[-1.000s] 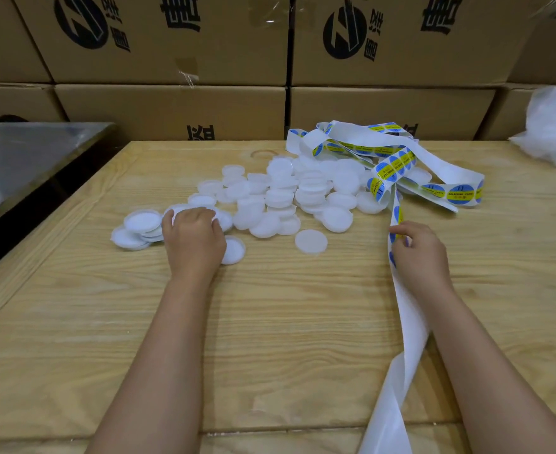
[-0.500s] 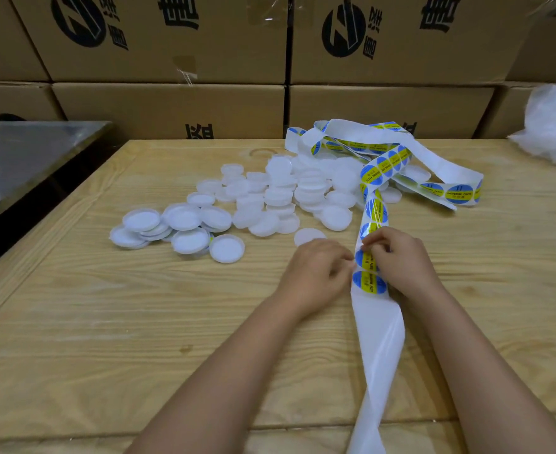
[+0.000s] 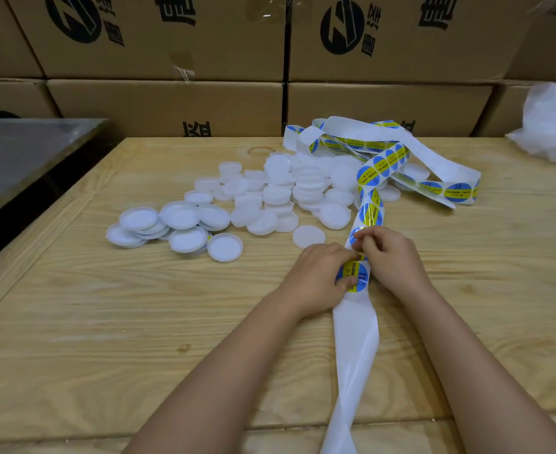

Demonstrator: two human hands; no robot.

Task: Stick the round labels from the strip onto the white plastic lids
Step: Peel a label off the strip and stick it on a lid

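The left hand [image 3: 317,276] is pinching a blue-and-yellow round label [image 3: 356,276] between thumb and curled fingers on the long white backing strip [image 3: 355,348]. The right hand [image 3: 392,257] is gripping that strip just beyond it, fingers curled. The heap of white round plastic lids [image 3: 270,198] is lying on the pale wooden table [image 3: 106,322], far-left of the hands, with the strip's coils trailing over its right side.

Under your left hand [image 3: 315,276] and right hand [image 3: 391,260]: pale wooden table [image 3: 106,322], planked, grain showing. Beyond both hands: stacked cardboard boxes [image 3: 171,103], black print, taped seams, filling the back. Well left of your left hand: steel-topped surface [image 3: 24,152], dull sheen. Beyond and right of your right hand: crumpled white plastic bag [image 3: 554,126]. Light soft, even.
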